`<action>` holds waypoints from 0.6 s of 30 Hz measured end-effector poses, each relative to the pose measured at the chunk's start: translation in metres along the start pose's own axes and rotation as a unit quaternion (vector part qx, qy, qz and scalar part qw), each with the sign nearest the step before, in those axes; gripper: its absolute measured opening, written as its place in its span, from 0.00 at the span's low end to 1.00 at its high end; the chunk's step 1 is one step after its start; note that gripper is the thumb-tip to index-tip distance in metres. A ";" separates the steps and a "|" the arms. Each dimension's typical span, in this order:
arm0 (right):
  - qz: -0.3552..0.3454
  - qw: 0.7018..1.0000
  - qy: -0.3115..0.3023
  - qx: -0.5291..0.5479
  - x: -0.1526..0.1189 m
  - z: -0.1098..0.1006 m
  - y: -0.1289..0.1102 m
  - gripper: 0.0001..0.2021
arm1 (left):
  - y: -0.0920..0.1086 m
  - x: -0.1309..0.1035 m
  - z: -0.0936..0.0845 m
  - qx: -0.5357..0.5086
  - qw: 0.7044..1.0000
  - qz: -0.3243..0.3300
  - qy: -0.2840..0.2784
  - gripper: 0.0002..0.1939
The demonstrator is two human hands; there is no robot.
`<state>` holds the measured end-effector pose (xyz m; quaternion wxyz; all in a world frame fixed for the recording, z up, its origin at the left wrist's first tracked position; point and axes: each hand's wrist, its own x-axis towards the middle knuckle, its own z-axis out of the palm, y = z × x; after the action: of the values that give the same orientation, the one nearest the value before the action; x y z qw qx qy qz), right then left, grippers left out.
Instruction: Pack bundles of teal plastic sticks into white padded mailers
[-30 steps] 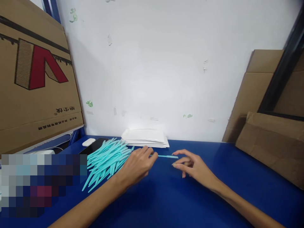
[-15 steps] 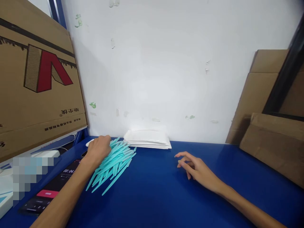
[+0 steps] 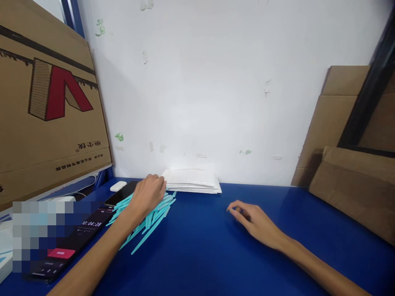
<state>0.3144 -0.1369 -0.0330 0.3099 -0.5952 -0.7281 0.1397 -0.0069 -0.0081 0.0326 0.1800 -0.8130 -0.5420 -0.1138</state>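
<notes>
A loose pile of slim turquoise sticks with tapered ends (image 3: 154,218) lies on the blue tabletop (image 3: 191,246), left of the middle. My left hand (image 3: 149,191) is over the far part of this pile, back of the hand up and fingers curled down. Its fingertips are hidden, so I cannot make out what they hold. Just beyond them is a stack of white envelopes or flat paper pouches (image 3: 191,179) by the wall. My right hand (image 3: 254,220) hovers over the tabletop on the right, its fingers curled in and thumb near the index fingertip, with nothing visible in it.
A phone showing a timer (image 3: 83,234) lies at the left, with another dark phone (image 3: 123,193) and a white earbud case (image 3: 118,186) behind it. A large cardboard box (image 3: 55,94) stands at the left. Brown cardboard (image 3: 354,189) leans at the right.
My left hand has moved right across the pile toward the paper stack, uncovering the earbud case and dark phone. My right hand's fingers have curled in more.
</notes>
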 end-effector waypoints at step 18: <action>-0.020 0.998 -0.029 -0.052 -0.001 0.000 -0.002 0.23 | 0.062 -0.026 0.044 -0.236 0.943 0.215 -0.088 0.14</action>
<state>0.3127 -0.1386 -0.0318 0.2598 -0.5915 -0.7550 0.1122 0.0396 -0.0333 -0.0281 -0.0457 -0.9362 -0.3255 -0.1248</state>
